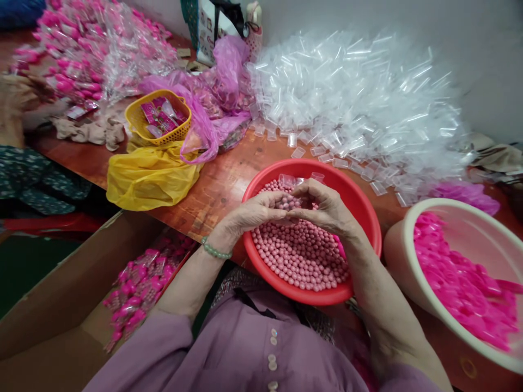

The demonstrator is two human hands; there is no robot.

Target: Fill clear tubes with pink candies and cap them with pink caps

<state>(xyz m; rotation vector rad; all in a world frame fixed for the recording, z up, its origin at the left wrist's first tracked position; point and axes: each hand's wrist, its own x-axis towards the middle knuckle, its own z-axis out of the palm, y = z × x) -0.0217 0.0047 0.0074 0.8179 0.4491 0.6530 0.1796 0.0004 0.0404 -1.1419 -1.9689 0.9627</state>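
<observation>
Table (pixel 229 169): glossy red-brown wood, running across the frame under most of the stock. Pale wall (pixel 486 65) behind, upper right. Open box (pixel 53 294) at lower left, pink pieces (pixel 133 288) inside. A co-worker's hand (pixel 22 92) at the left edge, near a big pink pile (pixel 73 49).

Around you: a heap of clear cups (pixel 355 98) fills the upper right, strays spilling toward your basin (pixel 322 296). White tub (pixel 398 272) at lower right holds pink parts (pixel 461 283). Left of centre, a yellow basket (pixel 141 122) stands just beyond a yellow bag (pixel 151 177), a purple bag (pixel 231 60) crowding its right side.

Centre: your left hand (pixel 263 209) and right hand (pixel 327 209) meet over the basin, fingers closed on a clump of beads (pixel 289 203); you can't tell whether a cup encloses it. Loose beads (pixel 302 261) lie below, partly hidden by your hands.
</observation>
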